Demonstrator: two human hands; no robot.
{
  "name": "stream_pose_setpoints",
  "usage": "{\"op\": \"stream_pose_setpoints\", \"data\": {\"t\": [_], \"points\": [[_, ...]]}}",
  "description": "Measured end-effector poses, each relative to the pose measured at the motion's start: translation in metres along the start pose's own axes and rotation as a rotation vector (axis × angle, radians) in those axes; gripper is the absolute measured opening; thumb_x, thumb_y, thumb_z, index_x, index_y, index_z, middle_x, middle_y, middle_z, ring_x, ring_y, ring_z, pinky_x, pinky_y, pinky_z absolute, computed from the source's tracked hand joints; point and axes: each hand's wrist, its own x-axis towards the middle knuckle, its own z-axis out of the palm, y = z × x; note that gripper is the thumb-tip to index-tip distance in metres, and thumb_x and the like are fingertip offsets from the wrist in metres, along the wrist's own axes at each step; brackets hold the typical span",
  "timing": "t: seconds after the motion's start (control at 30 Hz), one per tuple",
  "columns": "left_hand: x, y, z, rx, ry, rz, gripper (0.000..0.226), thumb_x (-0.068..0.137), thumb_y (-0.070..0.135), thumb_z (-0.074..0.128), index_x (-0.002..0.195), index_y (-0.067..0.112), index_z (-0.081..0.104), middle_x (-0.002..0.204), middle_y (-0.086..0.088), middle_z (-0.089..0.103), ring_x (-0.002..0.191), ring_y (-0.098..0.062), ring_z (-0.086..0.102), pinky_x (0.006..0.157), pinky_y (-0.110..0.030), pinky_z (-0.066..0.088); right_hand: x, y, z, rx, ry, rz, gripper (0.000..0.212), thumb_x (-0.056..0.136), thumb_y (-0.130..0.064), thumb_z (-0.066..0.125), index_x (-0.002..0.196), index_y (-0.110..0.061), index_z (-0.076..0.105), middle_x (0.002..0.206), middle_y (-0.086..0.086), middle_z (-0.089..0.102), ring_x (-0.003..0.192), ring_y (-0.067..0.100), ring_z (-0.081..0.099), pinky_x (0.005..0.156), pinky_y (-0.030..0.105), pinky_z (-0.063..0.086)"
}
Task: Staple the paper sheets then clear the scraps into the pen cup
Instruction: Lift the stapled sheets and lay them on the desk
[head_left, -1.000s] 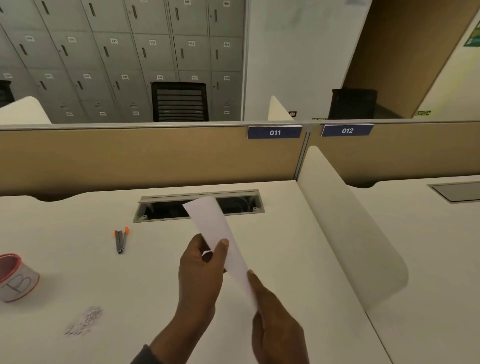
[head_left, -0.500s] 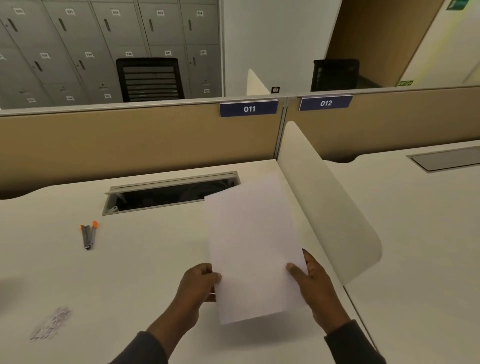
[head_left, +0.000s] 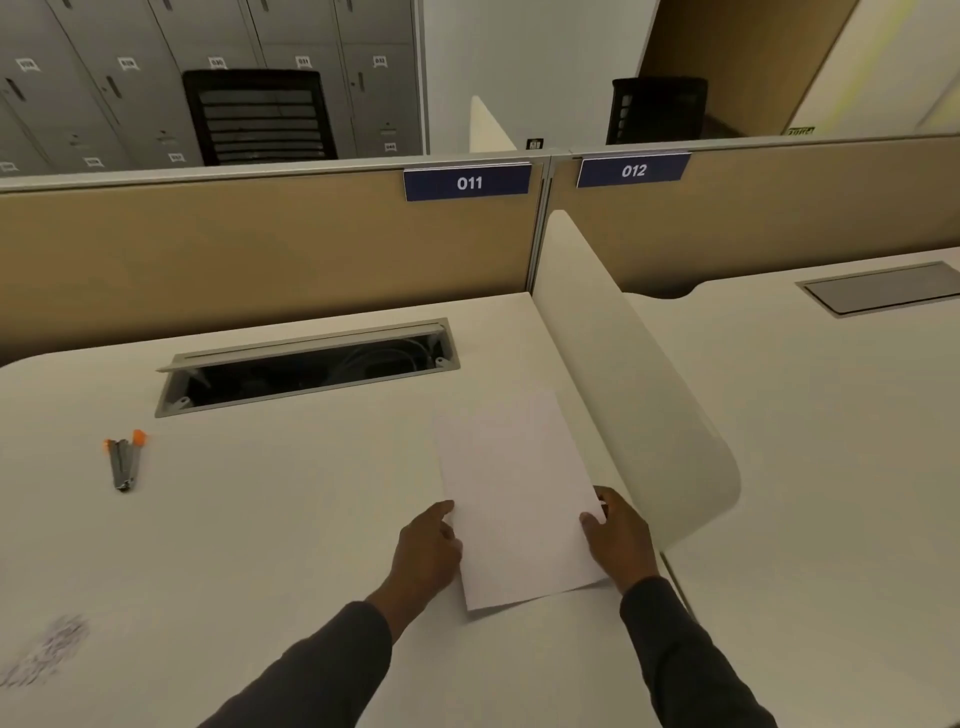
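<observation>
Paper sheets (head_left: 511, 499): white, held at both side edges over the desk (head_left: 291, 519), right of centre, just beside the curved white divider (head_left: 639, 395); the near edge casts a shadow on the desk, so that end is a little raised.
Left hand (head_left: 428, 551): grasps the sheets' left edge, fingertips on the paper.
Right hand (head_left: 621, 535): grips the right edge, thumb on top.
Stapler (head_left: 124, 460): small, grey with orange ends, lying far left on the desk, well apart from the sheets.
Scraps (head_left: 47, 649): a blurred greyish patch at the near left.
Cable tray (head_left: 306, 364): open, at the far side of the desk.
Desk signs: 011 (head_left: 467, 182), 012 (head_left: 632, 170).
</observation>
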Motion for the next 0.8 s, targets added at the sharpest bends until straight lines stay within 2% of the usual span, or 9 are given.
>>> {"op": "stream_pose_setpoints", "data": {"t": [0.1,0.23,0.33,0.4,0.47,0.53,0.63,0.7,0.8], "points": [[0.001,0.002,0.008,0.141,-0.028,0.064,0.053,0.094,0.006,0.057,0.146,0.015,0.050,0.126,-0.008,0.059,0.115,-0.027,0.061,0.104,-0.036,0.049,0.006,0.003,0.002,-0.056,0.065,-0.020,0.052,0.096,-0.022,0.060,0.145,-0.012,0.044,0.140,0.012,0.055,0.127,0.027,0.054,0.103,0.032,0.042],[0.007,0.002,0.013,0.277,-0.069,0.148,0.056,0.097,0.012,0.057,0.151,0.014,0.044,0.125,-0.007,0.054,0.118,-0.021,0.056,0.097,-0.023,0.040,0.001,0.007,0.012,-0.386,0.175,-0.260,0.067,0.094,-0.044,0.059,0.151,-0.016,0.036,0.152,0.012,0.041,0.136,0.030,0.044,0.110,0.043,0.038],[0.012,-0.001,0.015,0.354,-0.108,0.195,0.059,0.098,0.019,0.059,0.154,0.015,0.039,0.128,-0.007,0.049,0.118,-0.021,0.054,0.098,-0.022,0.040,-0.007,0.010,0.031,-0.549,0.059,-0.395,0.075,0.096,-0.064,0.034,0.158,-0.026,0.014,0.166,0.006,0.005,0.152,0.028,0.010,0.123,0.047,0.014],[0.014,-0.003,0.015,0.438,-0.098,0.253,0.065,0.098,0.031,0.060,0.156,0.019,0.034,0.136,-0.006,0.044,0.122,-0.022,0.051,0.105,-0.028,0.043,-0.011,0.013,0.047,-0.661,-0.030,-0.448,0.078,0.095,-0.070,0.019,0.158,-0.031,-0.004,0.164,0.002,-0.019,0.152,0.026,-0.015,0.123,0.050,-0.002],[0.013,-0.006,0.015,0.628,-0.048,0.325,0.074,0.097,0.048,0.056,0.159,0.022,0.024,0.150,-0.007,0.034,0.136,-0.023,0.040,0.112,-0.033,0.039,-0.012,0.018,0.059,-0.736,-0.082,-0.452,0.078,0.094,-0.073,0.012,0.155,-0.033,-0.016,0.160,0.001,-0.030,0.148,0.028,-0.028,0.120,0.054,-0.010],[0.013,-0.012,0.014,0.797,-0.038,0.347,0.088,0.095,0.064,0.047,0.162,0.023,0.008,0.168,-0.010,0.008,0.153,-0.030,0.016,0.123,-0.041,0.023,-0.011,0.021,0.065,-0.744,-0.075,-0.420,0.078,0.093,-0.074,0.009,0.154,-0.033,-0.017,0.160,0.002,-0.031,0.147,0.030,-0.029,0.118,0.057,-0.011],[0.013,-0.025,0.014,0.922,-0.083,0.328,0.111,0.074,0.093,0.007,0.159,0.025,-0.016,0.165,-0.010,-0.030,0.154,-0.034,-0.020,0.125,-0.053,-0.003,-0.004,0.019,0.069,-0.736,-0.031,-0.365,0.081,0.090,-0.076,0.001,0.157,-0.031,-0.008,0.163,0.004,-0.022,0.149,0.033,-0.021,0.117,0.057,-0.009],[0.015,-0.035,0.016,0.958,-0.100,0.340,0.123,0.053,0.094,-0.015,0.156,0.027,-0.023,0.159,-0.009,-0.041,0.150,-0.033,-0.031,0.122,-0.058,-0.010,0.000,0.016,0.070,-0.732,-0.022,-0.350,0.084,0.089,-0.077,-0.004,0.157,-0.029,-0.005,0.164,0.005,-0.018,0.150,0.034,-0.018,0.117,0.057,-0.009],[0.018,-0.044,0.016,0.953,-0.092,0.353,0.113,0.061,0.090,-0.009,0.155,0.029,-0.028,0.157,-0.007,-0.044,0.148,-0.031,-0.035,0.121,-0.059,-0.013,0.005,0.013,0.069,-0.740,-0.020,-0.348,0.087,0.084,-0.078,-0.012,0.156,-0.030,-0.010,0.163,0.004,-0.024,0.148,0.033,-0.023,0.117,0.056,-0.012]]}}
